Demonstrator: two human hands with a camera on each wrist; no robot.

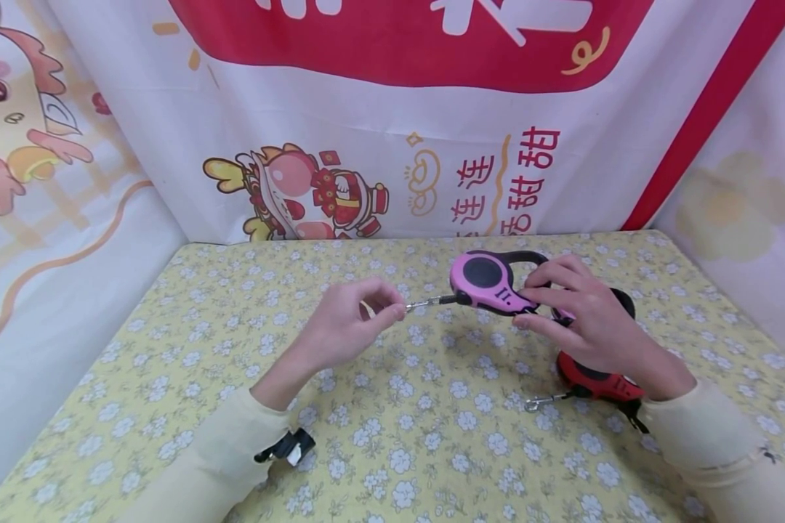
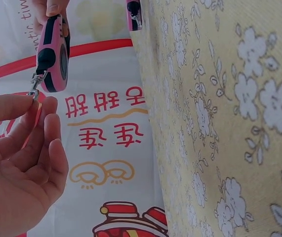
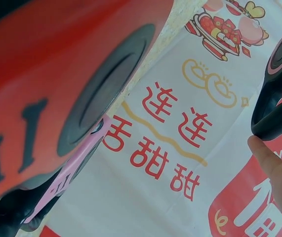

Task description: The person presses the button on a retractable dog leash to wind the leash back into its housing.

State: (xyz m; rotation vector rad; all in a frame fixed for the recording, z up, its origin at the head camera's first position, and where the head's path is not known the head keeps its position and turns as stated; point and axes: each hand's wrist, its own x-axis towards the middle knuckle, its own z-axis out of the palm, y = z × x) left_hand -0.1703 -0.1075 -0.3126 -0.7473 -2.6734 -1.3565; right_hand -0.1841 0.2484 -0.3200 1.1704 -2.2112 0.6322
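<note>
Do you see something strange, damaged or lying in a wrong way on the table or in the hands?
Nothing stands out. The right hand holds the pink leash reel above the flowered cloth, and the left hand pinches its metal clip. The red leash reel lies flat on the cloth under the right wrist. No damage shows.

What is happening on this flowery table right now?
A person holds a pink plastic retractable leash case above the yellow floral tablecloth in the right hand. The left hand pinches its metal clip, close to the case. A red retractable leash lies on the cloth under the right wrist.
</note>
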